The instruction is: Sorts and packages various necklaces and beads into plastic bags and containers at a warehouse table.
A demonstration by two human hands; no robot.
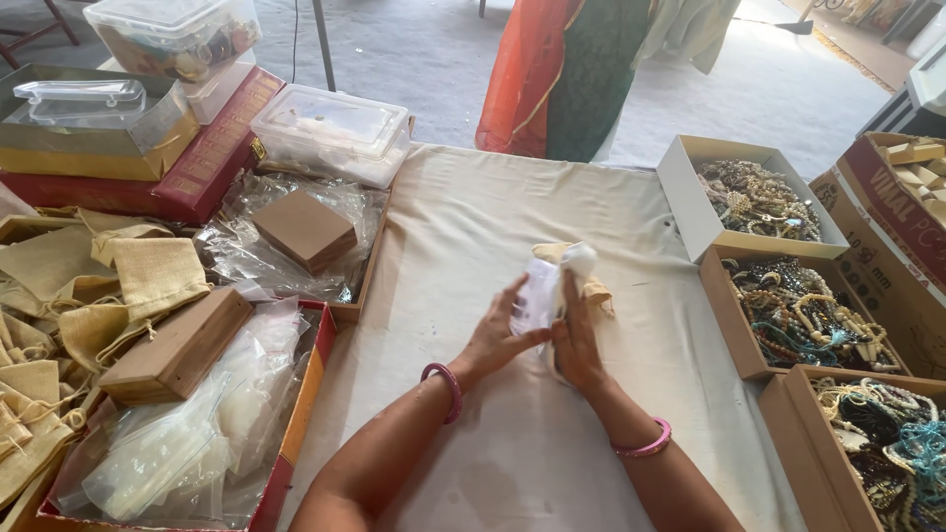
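Over the middle of a cream cloth-covered table [473,227], both my hands hold a small clear plastic packet [540,292] with a tan cloth pouch [595,289] behind it. My left hand [496,335] grips the packet's left side. The packet's right side and the pouch are pinched by my right hand [576,340]. Each wrist wears a pink bangle. What is inside the packet is blurred.
Cardboard boxes of beaded jewellery [759,202] line the right edge. On the left lie tan drawstring pouches [148,281], brown boxes [304,229], clear plastic bags [197,433] and lidded plastic containers [333,133]. A person in red and green cloth [567,74] stands beyond the table.
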